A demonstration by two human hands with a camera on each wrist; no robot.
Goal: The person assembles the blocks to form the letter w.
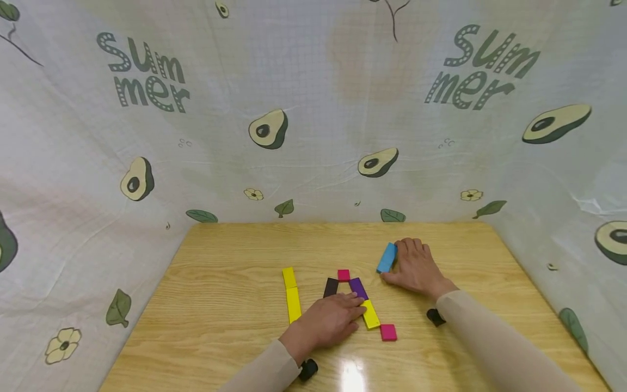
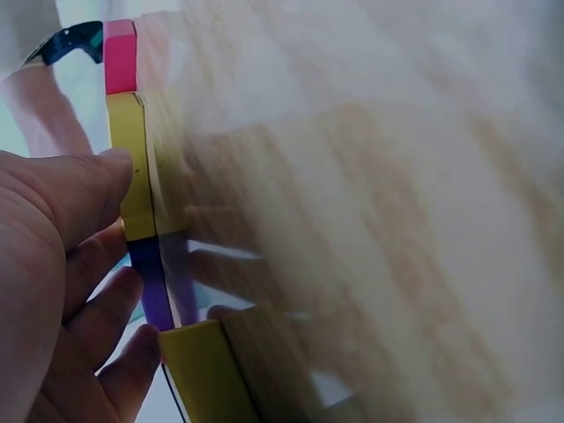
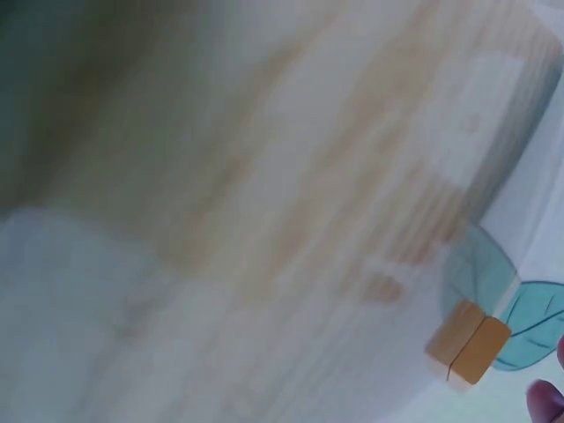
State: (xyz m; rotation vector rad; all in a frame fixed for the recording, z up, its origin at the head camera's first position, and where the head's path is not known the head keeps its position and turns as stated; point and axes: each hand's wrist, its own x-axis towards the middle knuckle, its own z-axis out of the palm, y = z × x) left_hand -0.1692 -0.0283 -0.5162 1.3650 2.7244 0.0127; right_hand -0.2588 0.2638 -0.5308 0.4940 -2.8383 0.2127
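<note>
My left hand (image 1: 327,320) lies low over an arrangement of coloured blocks, its fingers loosely extended. Fingertips reach the upper yellow end of the right-hand row, where a yellow block (image 1: 370,314) meets a purple block (image 1: 359,289). In the left wrist view the thumb is against that yellow block (image 2: 130,167), with another yellow block (image 2: 207,370) near the fingertips. My right hand (image 1: 415,268) grips a blue block (image 1: 387,258), thumb at its near end and fingers at its far end. A dark block (image 1: 331,287) shows beyond the left hand, its lower part hidden.
One pink block (image 1: 344,275) sits atop the arrangement, another pink block (image 1: 388,332) at its lower right. Two yellow blocks (image 1: 293,303) form a line on the left. An orange block (image 3: 480,350) appears in the right wrist view. Printed cloth (image 1: 313,109) surrounds the wooden table (image 1: 220,305).
</note>
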